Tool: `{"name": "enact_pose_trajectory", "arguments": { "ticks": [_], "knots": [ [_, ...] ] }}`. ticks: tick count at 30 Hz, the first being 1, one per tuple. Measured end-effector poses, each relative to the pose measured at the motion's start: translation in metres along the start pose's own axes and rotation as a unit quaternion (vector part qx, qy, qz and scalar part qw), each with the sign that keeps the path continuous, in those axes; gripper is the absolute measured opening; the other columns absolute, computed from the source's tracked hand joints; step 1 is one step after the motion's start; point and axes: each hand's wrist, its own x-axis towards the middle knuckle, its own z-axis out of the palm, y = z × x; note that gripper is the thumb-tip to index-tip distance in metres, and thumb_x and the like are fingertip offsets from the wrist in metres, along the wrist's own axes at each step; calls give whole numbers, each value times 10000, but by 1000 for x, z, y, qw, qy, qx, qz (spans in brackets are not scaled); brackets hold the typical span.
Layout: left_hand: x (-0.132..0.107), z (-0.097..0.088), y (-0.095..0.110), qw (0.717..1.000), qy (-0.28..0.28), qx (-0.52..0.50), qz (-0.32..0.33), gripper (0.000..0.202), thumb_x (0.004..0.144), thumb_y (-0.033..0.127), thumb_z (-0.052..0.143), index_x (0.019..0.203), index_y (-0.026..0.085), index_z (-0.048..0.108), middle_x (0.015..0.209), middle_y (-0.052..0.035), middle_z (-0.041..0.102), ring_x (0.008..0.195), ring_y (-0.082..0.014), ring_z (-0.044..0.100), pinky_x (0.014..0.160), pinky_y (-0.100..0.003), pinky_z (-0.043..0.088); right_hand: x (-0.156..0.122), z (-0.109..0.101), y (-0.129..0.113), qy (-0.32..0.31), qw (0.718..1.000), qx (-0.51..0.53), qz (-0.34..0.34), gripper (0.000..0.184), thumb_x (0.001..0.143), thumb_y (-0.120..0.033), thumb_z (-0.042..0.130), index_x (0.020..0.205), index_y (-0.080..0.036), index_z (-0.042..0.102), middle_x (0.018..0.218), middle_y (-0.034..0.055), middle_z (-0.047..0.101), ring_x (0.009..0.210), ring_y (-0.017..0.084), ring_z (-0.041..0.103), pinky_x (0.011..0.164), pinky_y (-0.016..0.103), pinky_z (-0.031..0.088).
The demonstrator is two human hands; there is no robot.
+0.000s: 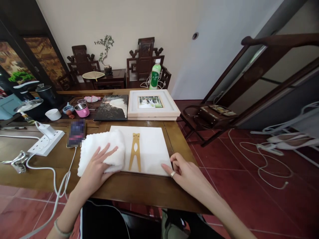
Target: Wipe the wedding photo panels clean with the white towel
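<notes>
My left hand [101, 162] lies with fingers spread on a folded white fluffy cloth [92, 142]. The cloth covers the left part of a flat white board [152, 146] on the wooden table. Painted or laid on the board is a gold-brown figure [135, 149], cat-headed with two long legs and an oval opening; I cannot tell which. At the board's lower right corner, my right hand [180, 167], wearing a ring, has its thumb on top and its curled fingers at the edge, gripping it.
Behind the board are a framed photo [151, 101], a dark picture panel [112, 108] and a green bottle [155, 75]. A phone [76, 132], power strip [47, 142], pink cup [82, 110] and white cables lie left. A chair [214, 114] stands right of the table.
</notes>
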Motion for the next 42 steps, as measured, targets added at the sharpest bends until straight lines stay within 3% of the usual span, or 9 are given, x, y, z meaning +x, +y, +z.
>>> {"name": "enact_pose_trajectory", "arguments": {
  "ticks": [4,7,9,13,23,27,30,36,42],
  "knots": [
    [0,1,-2,1000,-1,-1,-5,203,929,318,566,867,212,727,1483,-34,418,1425,-302,270,1122,-587,288,12,-4,-6,13,996,-91,-1,258,908,-472,414,829,-235,481,615,22,592,590,246,597,540,334,399],
    [-1,3,-2,1000,-1,-2,-8,170,926,269,564,909,215,724,1489,-30,409,1430,-296,258,1126,-587,281,33,1,-5,109,987,-62,-98,305,905,-419,436,1069,-180,529,1054,150,646,992,303,620,761,402,503],
    [-2,3,-2,1000,-2,-5,-10,164,922,257,567,902,215,724,1488,-29,410,1431,-296,257,1126,-587,280,50,9,-2,129,974,-37,-185,424,896,-417,456,1227,-155,494,1329,186,520,1259,322,473,987,463,442],
    [-2,3,0,1000,0,-6,-21,198,921,248,557,818,194,716,1487,-38,412,1427,-306,264,1131,-583,275,73,27,4,79,967,8,-243,457,923,-406,406,1304,-172,500,1471,167,406,1419,307,283,1135,530,294],
    [0,4,5,1000,5,11,-23,196,912,203,516,847,182,699,1474,-57,428,1422,-322,271,1105,-617,298,84,23,6,51,962,67,-259,495,922,-465,444,1360,-240,496,1498,105,410,1439,293,260,1165,561,228],
    [10,-7,-10,999,40,0,-15,327,783,30,428,915,162,697,1471,-79,428,1390,-276,353,1117,-512,359,83,22,6,49,963,75,-255,494,922,-458,454,1352,-223,509,1497,113,412,1438,287,265,1165,548,234],
    [34,-12,-27,996,84,21,-7,455,670,-26,387,942,155,704,1483,-68,411,1391,-246,355,1144,-451,344,83,21,6,44,963,79,-253,503,921,-454,459,1347,-192,516,1498,133,405,1440,285,261,1168,528,240],
    [83,4,-41,997,-51,59,11,485,699,-31,402,1041,148,694,1534,-80,318,1437,-322,216,1130,-568,272,85,23,10,53,961,69,-262,498,923,-450,457,1355,-207,507,1500,119,407,1441,274,261,1165,544,239],
    [79,4,-25,992,-104,64,4,414,760,-10,438,1038,168,689,1526,-49,338,1439,-345,195,1117,-616,248,85,25,10,60,959,70,-268,505,916,-441,469,1364,-210,500,1495,119,413,1436,281,273,1159,550,251]
  ]
}}
